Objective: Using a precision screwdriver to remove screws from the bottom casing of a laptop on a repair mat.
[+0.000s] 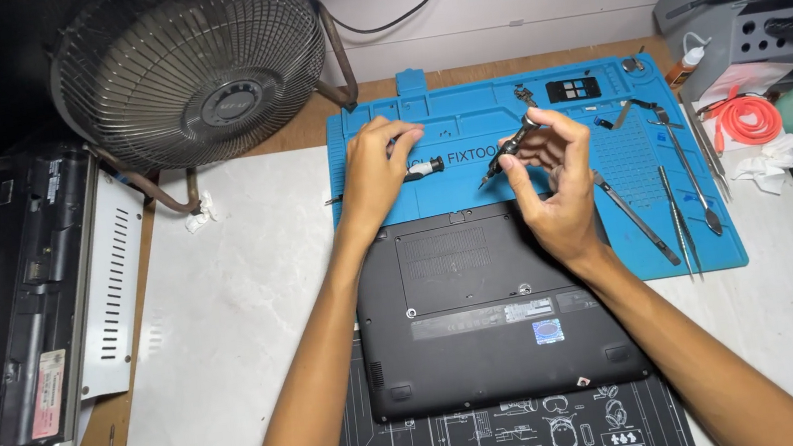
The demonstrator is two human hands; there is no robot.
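Above the far edge of the upturned black laptop [492, 302], both of my hands work over the blue repair mat [466, 134]. My right hand [553, 184] is raised off the mat, thumb and fingertips pinched together around a slim dark tool [509, 151] (tweezers or a fine driver, I cannot tell which), its tip angled down and left so I can see it against the blue. My left hand [379, 177] is curled on the mat, fingers closed over a screwdriver [410, 171] whose white-banded black shaft sticks out toward the right and whose thin tip shows on the left; resting it there keeps it steady and close.

Spare tools lie well off to the right: long metal tweezers and picks [680, 188] in a row near the mat's right edge, apart from my wrist. Leftward, bare white board [235, 303] gives my elbow room, up to the fan [191, 67] and another opened machine [13, 300]. Nearer me, a black printed mat [503, 437] lies under the laptop's near edge.
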